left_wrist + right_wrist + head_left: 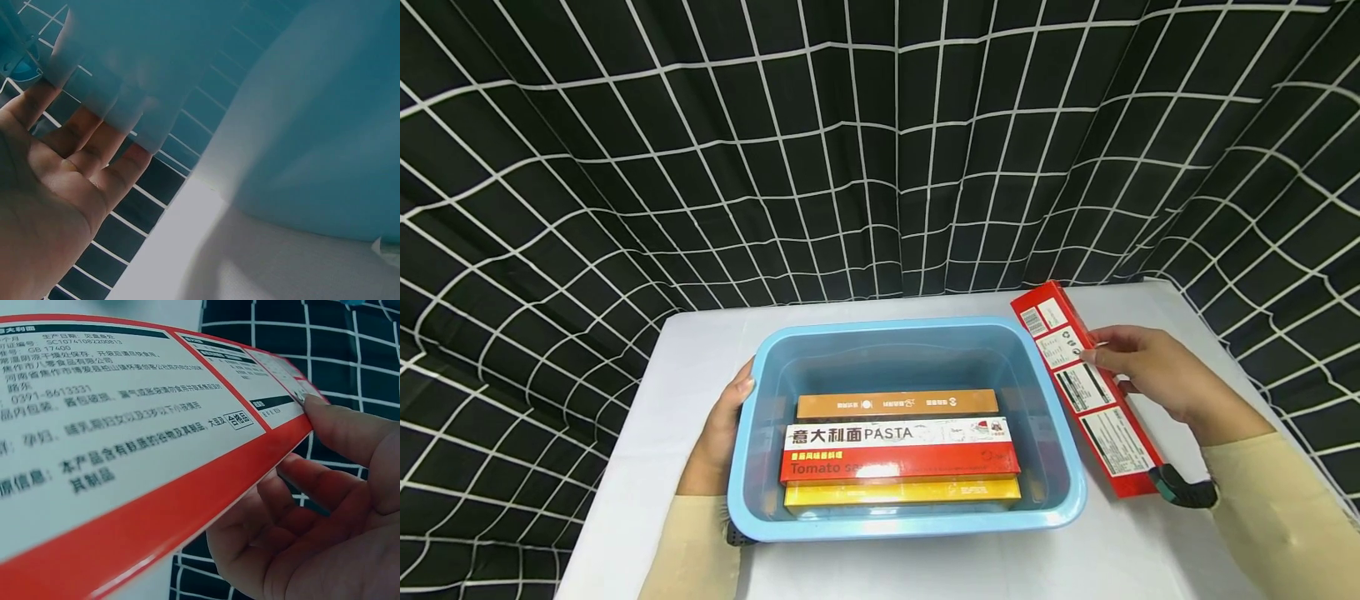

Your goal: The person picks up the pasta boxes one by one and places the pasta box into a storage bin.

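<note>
A light-blue plastic bin [895,527] stands on the table, with my left hand [730,421] holding its left rim. In the left wrist view, the fingers [119,169] of that hand reach up behind the translucent blue rim. Inside the bin lie a brown box [895,403], a red-and-white pasta box [898,454] and a yellow box [902,492]. To the bin's right, my right hand [1150,367] pinches the edge of a second red pasta box [1093,400] between thumb and fingers. This box is tilted, its label side up; the right wrist view shows printed text on it.
A white-covered table [820,571] lies under the bin. Black cloth with a white grid [895,167] hangs around the back and both sides.
</note>
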`<state>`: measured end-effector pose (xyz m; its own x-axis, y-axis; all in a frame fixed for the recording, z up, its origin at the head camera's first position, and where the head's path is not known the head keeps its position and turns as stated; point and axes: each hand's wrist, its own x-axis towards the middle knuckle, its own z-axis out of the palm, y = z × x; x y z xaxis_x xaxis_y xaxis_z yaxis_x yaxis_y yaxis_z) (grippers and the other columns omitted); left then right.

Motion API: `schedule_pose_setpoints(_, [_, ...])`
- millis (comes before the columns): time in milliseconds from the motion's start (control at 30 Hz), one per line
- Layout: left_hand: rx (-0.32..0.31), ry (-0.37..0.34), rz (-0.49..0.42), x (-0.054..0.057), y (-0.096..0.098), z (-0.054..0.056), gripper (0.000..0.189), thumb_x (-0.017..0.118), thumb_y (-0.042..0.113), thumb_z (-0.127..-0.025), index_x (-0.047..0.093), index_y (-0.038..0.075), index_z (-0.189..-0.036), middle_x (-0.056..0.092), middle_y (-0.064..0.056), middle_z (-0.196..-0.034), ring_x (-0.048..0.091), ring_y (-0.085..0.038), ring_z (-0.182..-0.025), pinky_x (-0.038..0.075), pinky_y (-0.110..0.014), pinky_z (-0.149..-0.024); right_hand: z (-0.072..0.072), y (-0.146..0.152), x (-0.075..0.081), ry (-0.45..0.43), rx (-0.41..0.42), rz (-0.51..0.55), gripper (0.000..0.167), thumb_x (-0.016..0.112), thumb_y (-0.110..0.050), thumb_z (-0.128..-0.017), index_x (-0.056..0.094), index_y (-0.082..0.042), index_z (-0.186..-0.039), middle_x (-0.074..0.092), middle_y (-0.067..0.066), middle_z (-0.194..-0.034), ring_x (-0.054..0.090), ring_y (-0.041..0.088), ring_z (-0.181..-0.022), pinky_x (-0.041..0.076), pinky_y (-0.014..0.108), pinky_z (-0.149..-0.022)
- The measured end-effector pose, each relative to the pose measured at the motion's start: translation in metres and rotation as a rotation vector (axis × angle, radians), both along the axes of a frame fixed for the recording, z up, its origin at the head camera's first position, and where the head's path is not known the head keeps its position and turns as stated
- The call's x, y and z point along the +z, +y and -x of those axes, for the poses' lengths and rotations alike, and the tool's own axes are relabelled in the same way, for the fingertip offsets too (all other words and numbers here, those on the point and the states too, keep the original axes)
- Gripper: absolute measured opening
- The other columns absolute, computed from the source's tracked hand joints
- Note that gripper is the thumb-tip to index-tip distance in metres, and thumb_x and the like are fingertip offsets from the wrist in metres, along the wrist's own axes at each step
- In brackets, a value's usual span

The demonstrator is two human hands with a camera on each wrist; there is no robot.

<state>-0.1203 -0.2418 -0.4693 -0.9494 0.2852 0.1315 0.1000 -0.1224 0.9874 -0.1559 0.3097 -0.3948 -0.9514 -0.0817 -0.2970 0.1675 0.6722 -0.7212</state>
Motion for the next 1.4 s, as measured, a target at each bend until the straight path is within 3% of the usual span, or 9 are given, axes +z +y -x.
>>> schedule_pose_setpoints(500, [-0.012,-0.008,-0.004,0.003,0.0,-0.003,0.069,0.028,0.04,-0.108,0.026,0.017,-0.173,0.035,-0.013,-0.171,0.032,-0.033,-0.155,0.028,-0.053,-0.12,-0.007,-0.006,0.02,0.066,-0.001,-0.044,0.08,0.071,-0.045,-0.106,0.043,0.007,-0.16,0.061,0.033,-0.14,0.067,0.044,-0.112,0.062,0.05,-0.081])
schedule_pose_setpoints(733, [0.003,-0.005,0.008,0.003,0.001,-0.002,0.069,0.027,0.042,-0.109,0.027,0.017,-0.173,0.035,-0.012,-0.172,0.03,-0.035,-0.156,0.023,-0.062,-0.12,-0.011,-0.011,0.028,0.116,0.004,-0.083,0.08,0.071,-0.048,-0.105,0.046,0.005,-0.16,0.063,0.029,-0.133,0.067,0.041,-0.105,0.063,0.047,-0.076])
schedule_pose_setpoints(1133, [-0.004,0.012,0.005,0.001,0.0,-0.001,0.068,0.027,0.041,-0.109,0.027,0.017,-0.174,0.034,-0.012,-0.172,0.03,-0.033,-0.157,0.025,-0.057,-0.121,-0.013,-0.021,0.045,0.145,-0.014,-0.106,0.077,0.071,-0.048,-0.105,0.048,0.001,-0.16,0.063,0.031,-0.133,0.068,0.041,-0.101,0.063,0.041,-0.068])
schedule_pose_setpoints(1400, [0.004,0.009,0.005,-0.001,-0.001,-0.001,0.069,0.028,0.041,-0.11,0.025,0.017,-0.174,0.034,-0.01,-0.172,0.029,-0.033,-0.157,0.025,-0.056,-0.121,-0.014,-0.027,0.053,0.21,-0.011,-0.108,0.073,0.072,-0.045,-0.105,0.052,0.002,-0.158,0.065,0.031,-0.131,0.068,0.042,-0.1,0.063,0.043,-0.067])
